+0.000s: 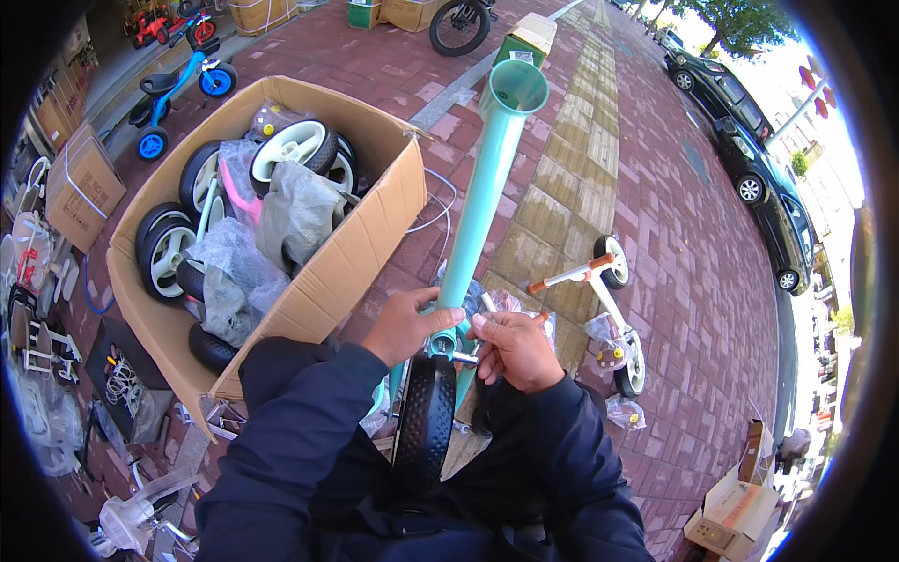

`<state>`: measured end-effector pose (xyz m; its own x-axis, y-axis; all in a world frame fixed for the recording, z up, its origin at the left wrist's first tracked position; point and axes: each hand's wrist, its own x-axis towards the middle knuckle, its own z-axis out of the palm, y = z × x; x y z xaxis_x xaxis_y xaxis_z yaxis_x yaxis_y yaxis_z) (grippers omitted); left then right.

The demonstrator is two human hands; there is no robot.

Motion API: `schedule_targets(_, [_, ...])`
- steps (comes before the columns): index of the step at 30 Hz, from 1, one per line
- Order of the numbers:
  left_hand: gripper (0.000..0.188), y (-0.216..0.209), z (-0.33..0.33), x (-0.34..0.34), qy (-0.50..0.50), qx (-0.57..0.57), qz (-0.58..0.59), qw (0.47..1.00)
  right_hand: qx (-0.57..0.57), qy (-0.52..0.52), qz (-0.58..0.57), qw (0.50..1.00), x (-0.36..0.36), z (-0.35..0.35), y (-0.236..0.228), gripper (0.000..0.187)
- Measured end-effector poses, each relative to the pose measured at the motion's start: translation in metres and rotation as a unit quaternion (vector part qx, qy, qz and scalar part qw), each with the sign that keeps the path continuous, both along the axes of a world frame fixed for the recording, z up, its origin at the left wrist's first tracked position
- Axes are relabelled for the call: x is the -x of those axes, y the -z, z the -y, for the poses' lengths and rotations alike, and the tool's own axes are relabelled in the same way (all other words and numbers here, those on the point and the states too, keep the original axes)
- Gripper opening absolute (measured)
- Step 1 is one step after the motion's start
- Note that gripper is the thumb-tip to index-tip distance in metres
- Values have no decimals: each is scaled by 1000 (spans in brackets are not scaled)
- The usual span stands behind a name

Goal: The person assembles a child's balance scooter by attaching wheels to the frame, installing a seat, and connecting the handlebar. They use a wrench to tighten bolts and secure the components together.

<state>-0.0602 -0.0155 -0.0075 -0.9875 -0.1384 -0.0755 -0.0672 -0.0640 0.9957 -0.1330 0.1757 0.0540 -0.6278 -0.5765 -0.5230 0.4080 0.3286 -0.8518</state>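
A mint-green balance-bike frame (478, 206) stands between my knees, its thick tube pointing away from me and ending in a flared open end. My left hand (403, 326) is closed round the near end of the tube, thumb laid on top. Just below it sits a wheel with a dimpled black tyre (424, 412). My right hand (518, 351) is closed in a pinch on the right of the frame's joint, beside a small silver metal part (464, 357). What its fingertips hold is hidden.
At left stands a big open carton (365, 267) of wheels and wrapped parts. A white balance bike (609, 304) lies on the paving to the right. A blue tricycle (178, 84) stands far left; an open carton (735, 510) lies near right. Parked cars (740, 140) line the road.
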Motion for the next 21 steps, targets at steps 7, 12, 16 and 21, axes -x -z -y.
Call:
schedule_targets(7, [44,-13,9,-11,-23,-43,32,998,25,-104,-549,829,-4,-8,8,23])
schedule_targets(12, [39,-12,12,-16,-40,-78,46,995,-77,-198,-559,801,-9,-13,10,23])
schedule_targets(16, [41,-10,14,-16,-78,-112,60,989,-45,-196,-355,913,-33,-13,10,45])
schedule_targets(21, [41,-6,11,-8,-134,31,33,990,-24,-96,18,995,-45,-16,-1,41])
